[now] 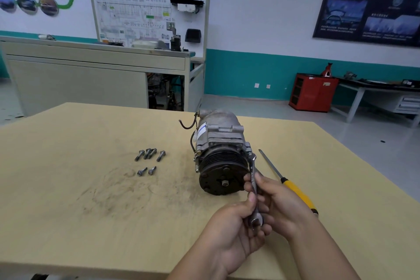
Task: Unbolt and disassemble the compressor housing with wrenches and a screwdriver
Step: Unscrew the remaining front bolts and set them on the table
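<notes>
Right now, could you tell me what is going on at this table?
A person is working on a compressor lying on the table. The left hand grips a wrench near its lower end and the right hand grips it higher up. The wrench's top end is set at the compressor's right side. Six bolts lie loose to the left, and a screwdriver lies on the right.

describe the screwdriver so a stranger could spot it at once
On the tan table, find the grey compressor with its black pulley. The screwdriver lies flat just right of it, past the right hand. Alone here it has a yellow handle; the hand-held wrench is bare metal.
</notes>
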